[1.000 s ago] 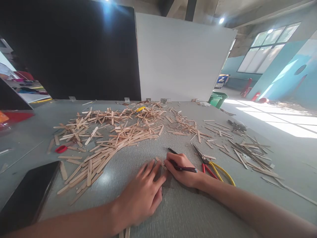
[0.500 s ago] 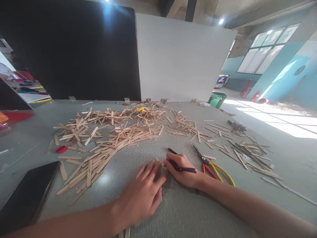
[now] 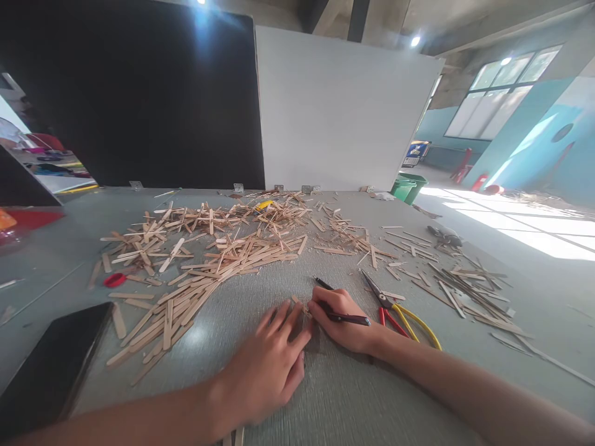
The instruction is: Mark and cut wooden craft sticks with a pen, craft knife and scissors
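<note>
My right hand (image 3: 344, 319) is closed around a dark pen (image 3: 356, 319), its writing end hidden by the fingers. Another dark, pen-like end (image 3: 323, 283) pokes out just beyond that hand; I cannot tell what it belongs to. My left hand (image 3: 276, 356) lies with fingers spread on the table, pressing at a small wooden piece (image 3: 295, 300) mostly covered by both hands. Scissors (image 3: 385, 301) with one red and one yellow handle lie open beside my right hand. A large heap of flat wooden craft sticks (image 3: 223, 266) curves around beyond my left hand.
A black flat slab (image 3: 51, 353) lies at the left, with a red ring (image 3: 114, 280) behind it. More slivers and sticks (image 3: 465, 297) are scattered to the right. A yellow item (image 3: 264, 204) sits in the heap. Black (image 3: 176, 99) and white (image 3: 339, 111) panels border the table's back.
</note>
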The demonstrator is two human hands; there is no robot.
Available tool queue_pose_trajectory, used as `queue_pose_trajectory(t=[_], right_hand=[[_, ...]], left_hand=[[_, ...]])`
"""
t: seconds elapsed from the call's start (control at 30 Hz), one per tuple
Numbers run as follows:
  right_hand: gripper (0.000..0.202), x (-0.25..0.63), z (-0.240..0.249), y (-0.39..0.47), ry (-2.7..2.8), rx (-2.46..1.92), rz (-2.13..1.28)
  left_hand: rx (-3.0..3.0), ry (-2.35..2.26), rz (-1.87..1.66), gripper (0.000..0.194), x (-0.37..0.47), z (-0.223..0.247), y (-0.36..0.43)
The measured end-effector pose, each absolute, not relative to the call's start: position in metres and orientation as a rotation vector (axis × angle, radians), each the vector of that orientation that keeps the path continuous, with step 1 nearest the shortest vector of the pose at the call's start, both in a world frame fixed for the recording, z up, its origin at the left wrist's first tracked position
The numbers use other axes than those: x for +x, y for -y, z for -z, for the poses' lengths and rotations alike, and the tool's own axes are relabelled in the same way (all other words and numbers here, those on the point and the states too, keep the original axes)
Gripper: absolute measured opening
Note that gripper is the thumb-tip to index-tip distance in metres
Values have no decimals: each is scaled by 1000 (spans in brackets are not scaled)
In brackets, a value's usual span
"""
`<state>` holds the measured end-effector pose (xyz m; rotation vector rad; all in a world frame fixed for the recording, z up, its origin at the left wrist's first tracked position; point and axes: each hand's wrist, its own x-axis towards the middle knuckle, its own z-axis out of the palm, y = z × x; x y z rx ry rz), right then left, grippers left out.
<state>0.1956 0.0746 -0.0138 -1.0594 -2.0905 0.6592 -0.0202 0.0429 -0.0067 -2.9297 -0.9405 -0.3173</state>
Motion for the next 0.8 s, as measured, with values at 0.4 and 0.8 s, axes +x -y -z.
queue_pose_trajectory(t=[0.4,0.8], right_hand=[[38,197,20,-79,2014,-1100,-647],[37,197,17,-76,1975,-1130,-643]], left_hand=[[-2938,929,344,47,-17,1,-43],[-2960,925,260,46,-17,-1,-43]])
